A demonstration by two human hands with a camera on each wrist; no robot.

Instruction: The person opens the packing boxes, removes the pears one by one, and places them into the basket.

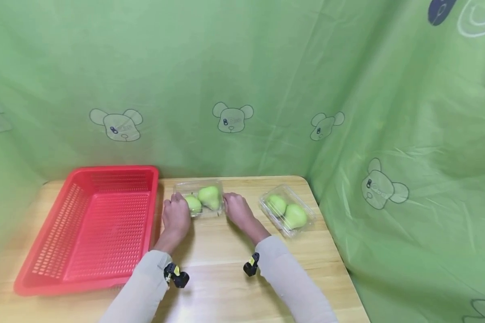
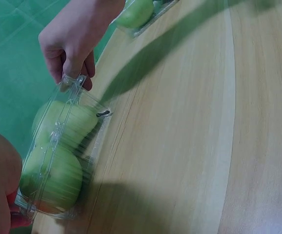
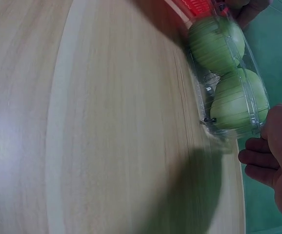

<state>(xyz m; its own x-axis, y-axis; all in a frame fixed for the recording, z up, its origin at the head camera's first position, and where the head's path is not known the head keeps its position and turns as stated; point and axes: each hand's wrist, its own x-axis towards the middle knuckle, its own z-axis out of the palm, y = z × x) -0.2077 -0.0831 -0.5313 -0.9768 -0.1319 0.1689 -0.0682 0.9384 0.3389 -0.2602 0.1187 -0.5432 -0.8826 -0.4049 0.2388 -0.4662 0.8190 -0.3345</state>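
Note:
My left hand (image 1: 176, 216) grips the left end of a clear plastic clamshell box (image 1: 184, 185). At the box's right end, my right hand (image 1: 237, 208) pinches the edge between thumb and fingers, which shows in the left wrist view. Inside, under the transparent lid, lie two green pears, one (image 1: 209, 197) at the right and one (image 1: 193, 204) at the left partly behind my left hand. In the right wrist view the box (image 3: 251, 97) is over the table's far edge area, its lid down over the fruit.
A red perforated plastic basket (image 1: 109, 233) stands left of my left hand. To the right, a second clear box (image 1: 287, 188) with two green pears (image 1: 295, 216) lies at an angle on the wooden table (image 1: 222, 255). A green curtain (image 1: 178, 80) hangs behind and at the sides.

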